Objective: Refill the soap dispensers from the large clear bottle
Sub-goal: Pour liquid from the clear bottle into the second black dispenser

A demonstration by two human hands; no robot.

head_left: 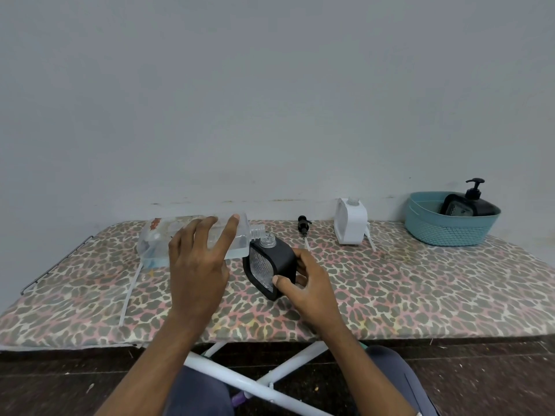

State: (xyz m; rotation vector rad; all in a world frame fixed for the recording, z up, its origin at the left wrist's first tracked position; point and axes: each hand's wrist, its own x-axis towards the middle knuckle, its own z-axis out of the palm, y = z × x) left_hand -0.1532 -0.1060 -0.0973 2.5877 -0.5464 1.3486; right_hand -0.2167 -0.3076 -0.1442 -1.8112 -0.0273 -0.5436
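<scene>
The black soap dispenser (283, 255) stands on the middle of the ironing board (420, 283), tilted to the left, with its pump off and its clear threaded neck (267, 239) open. The right hand (309, 280) grips it low down, thumb on the front frame and fingers curled round the far side. What is behind its clear ribbed window cannot be told. The large clear bottle (159, 238) lies tipped on its side to the left, uncapped, its mouth just beside the dispenser's neck; whether the two touch cannot be told. A shallow pool of pale bluish liquid sits along the bottle's lower side. The left hand (198, 259) holds the bottle from above, thumb and fingers spread across its body. Behind, near the wall edge, lies a loose black pump head (303, 225), and right of it stands a white dispenser (351, 223), also open at the neck, with a white pump tube (371, 241) beside it. At the far right end a teal basket (447, 229) holds a black dispenser with its pump fitted (474, 202). Bare leopard-print cover stretches from the right hand to the board's right and near edges. A wire rack (57, 262) juts out at the left end.
</scene>
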